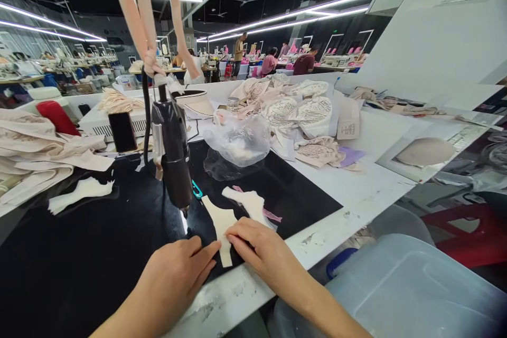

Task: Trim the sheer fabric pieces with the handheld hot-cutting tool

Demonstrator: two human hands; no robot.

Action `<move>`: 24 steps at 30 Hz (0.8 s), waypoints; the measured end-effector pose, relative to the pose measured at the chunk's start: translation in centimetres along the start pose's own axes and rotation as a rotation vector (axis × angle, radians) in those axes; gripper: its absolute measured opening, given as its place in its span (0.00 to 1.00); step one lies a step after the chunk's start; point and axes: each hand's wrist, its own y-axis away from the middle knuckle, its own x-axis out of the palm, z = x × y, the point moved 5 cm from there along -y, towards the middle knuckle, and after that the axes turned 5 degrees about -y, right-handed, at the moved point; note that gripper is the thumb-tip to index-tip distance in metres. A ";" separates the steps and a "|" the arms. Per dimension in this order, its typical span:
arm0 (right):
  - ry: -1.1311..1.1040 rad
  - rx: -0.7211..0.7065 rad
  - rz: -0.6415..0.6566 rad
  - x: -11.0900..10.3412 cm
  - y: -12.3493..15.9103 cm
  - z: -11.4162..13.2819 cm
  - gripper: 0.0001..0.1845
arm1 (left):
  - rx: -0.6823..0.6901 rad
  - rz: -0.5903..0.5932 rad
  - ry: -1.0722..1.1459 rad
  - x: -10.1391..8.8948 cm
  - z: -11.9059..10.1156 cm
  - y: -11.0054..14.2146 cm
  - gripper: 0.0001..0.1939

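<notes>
A narrow cream fabric piece (219,222) lies on the black mat (99,253) near the table's front edge. My left hand (176,269) lies flat with its fingers stretched, the fingertips pressing the piece's left side. My right hand (259,248) rests on the piece's right side, fingers extended and together. A second white cut piece (249,203) with a pink strip (271,215) lies just behind. A black hanging tool (172,153) on a cord hovers over the mat behind my hands.
A clear plastic bag (237,142) sits mid-table, lace bra cups (304,111) behind it. Folded beige fabric (35,153) is stacked at left, with a white scrap (81,193) on the mat. A translucent bin (404,290) stands at lower right. People work at far tables.
</notes>
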 end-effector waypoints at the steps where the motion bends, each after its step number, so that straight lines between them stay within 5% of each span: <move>1: -0.027 0.004 -0.005 -0.2 -0.1 -0.1 0.13 | -0.002 0.016 0.000 -0.1 0.0 -0.1 0.16; 7: -0.260 0.122 -0.075 -1.7 -1.9 -1.0 0.13 | 0.006 0.222 -0.029 -0.2 -0.5 -0.8 0.18; 11: -0.490 0.180 -0.161 -3.0 -4.0 -1.2 0.14 | 0.004 0.241 0.002 0.3 -0.5 -1.0 0.19; 20: -0.783 -0.221 -0.662 -7.1 -6.6 1.2 0.11 | -0.040 0.267 0.071 0.4 -0.8 -1.2 0.17; 24: -0.874 -0.263 -0.596 -6.0 -4.6 3.1 0.17 | -0.103 0.233 0.143 0.4 -0.2 -1.0 0.18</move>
